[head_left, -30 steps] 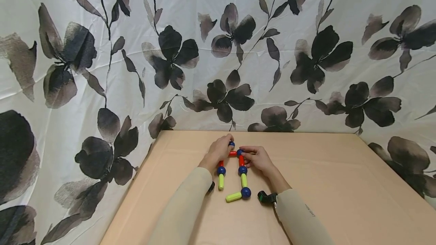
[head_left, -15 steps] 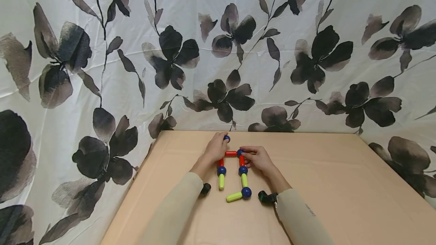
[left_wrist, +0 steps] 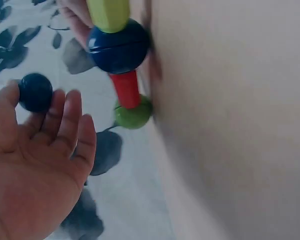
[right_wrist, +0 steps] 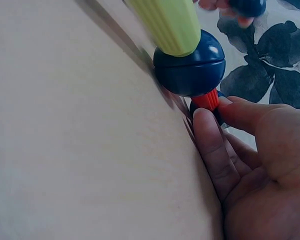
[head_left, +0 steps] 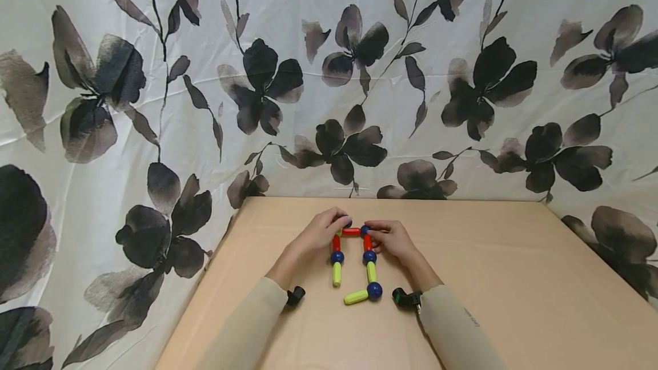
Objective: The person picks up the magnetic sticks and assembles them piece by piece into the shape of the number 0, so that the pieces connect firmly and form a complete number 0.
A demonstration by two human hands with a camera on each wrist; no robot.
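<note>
My left hand (head_left: 315, 237) pinches a loose blue ball (left_wrist: 35, 93) between thumb and fingers, apart from the figure of balls and rods on the table. That figure has a red crossbar rod (head_left: 352, 232), a green ball (left_wrist: 133, 112) at its left corner, and two legs. In the left leg, a blue ball (head_left: 337, 257) joins a red rod to a yellow-green rod (head_left: 336, 274). My right hand (head_left: 394, 238) holds the far right corner, fingers at the blue ball (head_left: 365, 230) and red rod (head_left: 367, 242). Below it sits another blue ball (right_wrist: 190, 67).
At the near end of the right leg, a larger blue ball (head_left: 374, 290) carries a yellow-green rod (head_left: 356, 297) pointing left. The tan table (head_left: 514, 290) ends at a floral cloth (head_left: 411, 101) behind. Each wrist wears a black camera (head_left: 295, 296).
My left hand first carried the blue ball back and left, then brought it nearer, close to the left corner. Its wrist swung left. My right hand stays at the right corner.
</note>
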